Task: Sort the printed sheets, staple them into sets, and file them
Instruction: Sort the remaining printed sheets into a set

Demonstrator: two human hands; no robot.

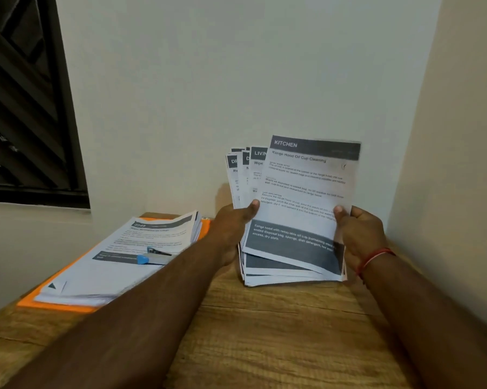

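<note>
both hands hold a fanned bundle of printed sheets (293,209) upright above a wooden table (264,332), left hand (231,228) and right hand (360,234) each pinching a side edge. a blue stapler (152,255) rests on a paper stack (118,259) over an orange folder (54,303) at left.

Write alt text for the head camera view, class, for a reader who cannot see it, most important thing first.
A person's left hand and right hand hold up a fan of printed sheets at a wooden table, the front one headed KITCHEN. To the left, a blue stapler lies on a stack of sheets on an orange folder.
</note>
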